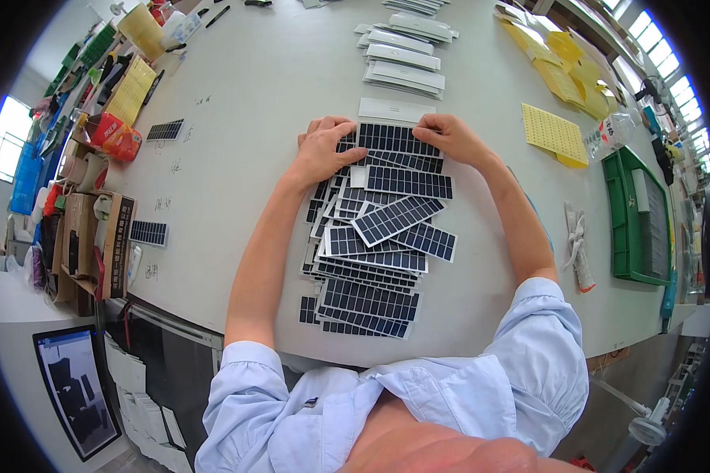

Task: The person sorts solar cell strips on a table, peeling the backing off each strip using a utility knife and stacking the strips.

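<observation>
At the upper end of a long heap of dark solar panel strips (409,181), both my hands touch panels. My left hand (326,148) rests over the heap's upper left, its thumb pointing right and its fingers curled at a panel's edge. A dark gridded panel (398,139) lies between my hands, and my right hand (452,139) pinches its right end between thumb and fingers. Just above it is a white strip (397,109). Below, more panels overlap at various angles, one of them tilted (399,220) across the others.
Stacks of white strips (405,75) stand beyond my hands. Single panels (166,131) lie at the left. Yellow perforated sheets (554,133), a green tray (627,217) and a wrapped roll (577,248) are at the right. Boxes (79,232) line the left edge.
</observation>
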### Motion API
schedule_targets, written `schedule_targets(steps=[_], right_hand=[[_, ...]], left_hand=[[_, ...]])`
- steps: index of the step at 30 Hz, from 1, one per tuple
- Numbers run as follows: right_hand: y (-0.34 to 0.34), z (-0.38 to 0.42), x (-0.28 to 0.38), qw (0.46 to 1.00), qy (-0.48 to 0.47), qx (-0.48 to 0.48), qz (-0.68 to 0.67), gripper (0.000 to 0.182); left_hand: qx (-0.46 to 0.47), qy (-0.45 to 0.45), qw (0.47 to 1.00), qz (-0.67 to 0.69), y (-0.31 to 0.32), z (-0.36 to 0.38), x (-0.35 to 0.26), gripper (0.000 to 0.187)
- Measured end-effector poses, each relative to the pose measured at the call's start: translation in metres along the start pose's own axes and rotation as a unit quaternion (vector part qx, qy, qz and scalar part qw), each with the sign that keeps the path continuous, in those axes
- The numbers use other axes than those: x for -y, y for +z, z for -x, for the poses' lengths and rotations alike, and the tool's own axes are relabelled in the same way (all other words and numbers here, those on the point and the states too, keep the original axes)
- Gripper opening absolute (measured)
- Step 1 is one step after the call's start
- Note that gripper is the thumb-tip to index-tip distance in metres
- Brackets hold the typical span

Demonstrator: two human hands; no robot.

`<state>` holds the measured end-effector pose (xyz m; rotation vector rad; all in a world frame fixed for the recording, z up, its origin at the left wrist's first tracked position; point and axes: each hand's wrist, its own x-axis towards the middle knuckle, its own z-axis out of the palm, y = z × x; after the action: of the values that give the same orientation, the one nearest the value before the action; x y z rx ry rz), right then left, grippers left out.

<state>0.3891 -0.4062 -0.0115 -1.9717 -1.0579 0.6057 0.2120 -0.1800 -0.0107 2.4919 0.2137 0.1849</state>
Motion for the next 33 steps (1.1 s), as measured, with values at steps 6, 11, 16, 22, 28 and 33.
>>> schedule_targets(steps=[6,11,16,22,28,33], right_hand=[[-0.01,0.005,0.019,0.971,-0.066,-0.214,0.078,0.02],[0.002,0.005,0.013,0.909,-0.112,-0.343,0.209,0.014],[-0.012,0.007,0.005,0.917,-0.082,-0.243,0.305,0.017],[-0.029,0.018,0.027,0.991,0.086,0.054,0.09,0.027],[-0.011,0.018,0.052,0.999,0.023,-0.044,-0.02,0.008],[0.026,0.03,0.082,0.942,-0.223,-0.182,0.175,0.011]], left_hand=[[0.021,0.011,1.0,0.008,-0.004,0.002,-0.001,0.046],[0.015,0.004,1.0,0.015,-0.006,0.004,-0.004,0.043],[0.005,0.003,0.999,0.042,-0.006,0.003,-0.001,0.043],[0.005,-0.008,0.998,0.066,-0.007,0.002,-0.001,0.041],[-0.101,-0.008,0.968,0.228,0.0,-0.005,0.0,0.05],[-0.23,0.002,0.918,0.322,0.014,-0.008,-0.018,0.07]])
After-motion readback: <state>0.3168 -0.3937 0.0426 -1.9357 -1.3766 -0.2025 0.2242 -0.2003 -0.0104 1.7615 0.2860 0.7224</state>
